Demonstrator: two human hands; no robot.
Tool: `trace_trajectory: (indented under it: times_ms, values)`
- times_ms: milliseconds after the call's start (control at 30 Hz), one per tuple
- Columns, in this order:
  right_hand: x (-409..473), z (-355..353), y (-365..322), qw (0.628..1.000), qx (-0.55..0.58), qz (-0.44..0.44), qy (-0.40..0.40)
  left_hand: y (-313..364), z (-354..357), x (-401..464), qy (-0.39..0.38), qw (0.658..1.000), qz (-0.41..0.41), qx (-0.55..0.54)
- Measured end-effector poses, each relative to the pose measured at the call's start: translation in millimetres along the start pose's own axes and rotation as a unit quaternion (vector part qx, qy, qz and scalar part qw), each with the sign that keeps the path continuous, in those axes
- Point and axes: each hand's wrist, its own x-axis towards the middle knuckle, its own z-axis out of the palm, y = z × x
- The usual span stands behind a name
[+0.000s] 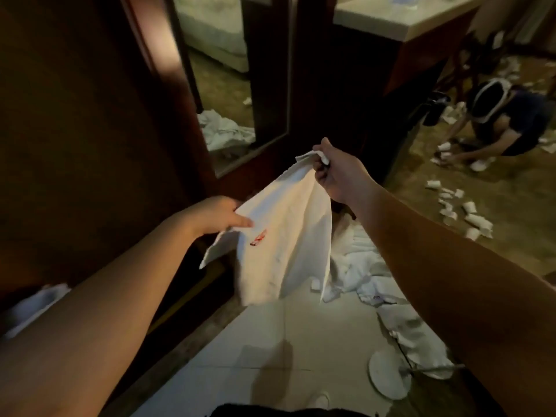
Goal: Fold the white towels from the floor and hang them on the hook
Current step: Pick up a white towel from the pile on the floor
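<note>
Towel [288,236] hangs mid-air btwn 2 hands: right hand [334,173] fingers clenched on far top corner, left hand [219,215] pinching near-left edge. Risk: thin left pinch slips, cloth drops onto floor pile [361,266].

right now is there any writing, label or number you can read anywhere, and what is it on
Nothing can be read.
Red mark on the held white towel: too small and blurred to tell whether it is lettering.
Small dark mark on a towel on the floor: too blurred to read.
No signs, labels or numbers show on the mirror, the counter or the tiled floor.
</note>
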Motion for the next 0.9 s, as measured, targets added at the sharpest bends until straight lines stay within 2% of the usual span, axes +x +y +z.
trace_trajectory:
  times_ms: [100,200,300,400,533,667,767,900]
  values:
    - [-35,41,18,0.999,-0.009,-0.024,-0.048,-56,-18,-52,0.006,0.996,-0.043,0.077]
    - [-71,79,45,0.993,-0.037,-0.030,-0.107,-112,-26,-104,0.034,0.993,-0.063,0.098]
    - [-106,110,76,0.982,-0.066,-0.043,-0.174,-166,-31,-161,0.068,0.994,-0.065,0.046]
    - [-136,138,102,0.962,-0.157,-0.063,-0.216,-208,-40,-213,0.127,0.990,-0.067,0.007]
    - [-167,168,129,0.923,-0.295,-0.087,-0.229,-241,-61,-272,0.210,0.974,-0.073,-0.047]
    - [-193,190,143,0.912,-0.340,-0.158,-0.168,-260,-85,-319,0.238,0.964,-0.088,-0.081]
    - [-210,211,149,0.912,-0.324,-0.183,-0.171,-274,-100,-345,0.221,0.967,-0.115,-0.048]
    - [-227,236,148,0.906,-0.321,-0.203,-0.186,-297,-94,-378,0.165,0.963,-0.198,0.082]
